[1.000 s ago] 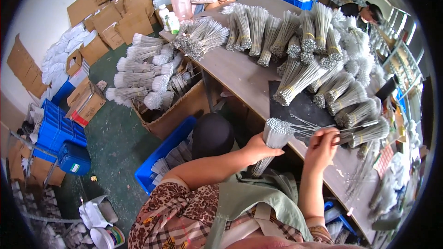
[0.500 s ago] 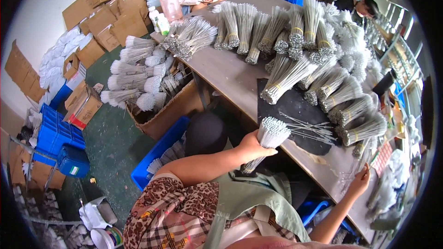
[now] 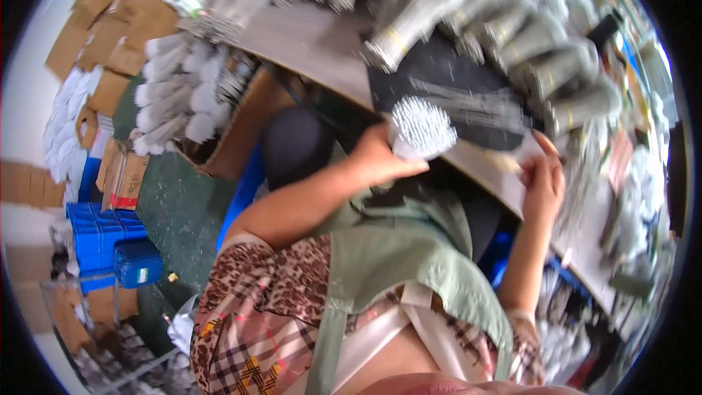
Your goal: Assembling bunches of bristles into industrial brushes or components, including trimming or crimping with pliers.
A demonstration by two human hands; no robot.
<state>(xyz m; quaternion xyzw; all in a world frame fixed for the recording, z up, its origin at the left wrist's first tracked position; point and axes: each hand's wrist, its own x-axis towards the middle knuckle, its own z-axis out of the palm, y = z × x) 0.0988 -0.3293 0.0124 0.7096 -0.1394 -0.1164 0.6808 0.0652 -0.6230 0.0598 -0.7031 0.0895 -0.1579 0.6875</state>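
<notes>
Bundling work is in hand at this bench. The person's left hand [image 3: 376, 161], in the middle of the frame, closes firmly around a bundle of thin white sticks [image 3: 420, 128], with the cut ends turned up toward the camera. The right hand [image 3: 542, 179], to the right of centre, rests at the edge of the table [image 3: 307, 36], fingers half curled; the picture is blurred, so I cannot tell if it pinches some loose sticks or nothing. Just above both hands lies a black mat [image 3: 446, 73] with a few loose sticks [image 3: 468, 102] spread on it. Tied bundles [image 3: 512, 22] are heaped across the upper right, and more fill a cardboard box [image 3: 234, 132] at the left of centre. Blue crates [image 3: 102, 238] stand at the lower left.

I judge the bundle is being filled up. The next move seems to call for the right hand to gather sticks from the mat and bring them to the held bundle, while the left keeps the ends even.
</notes>
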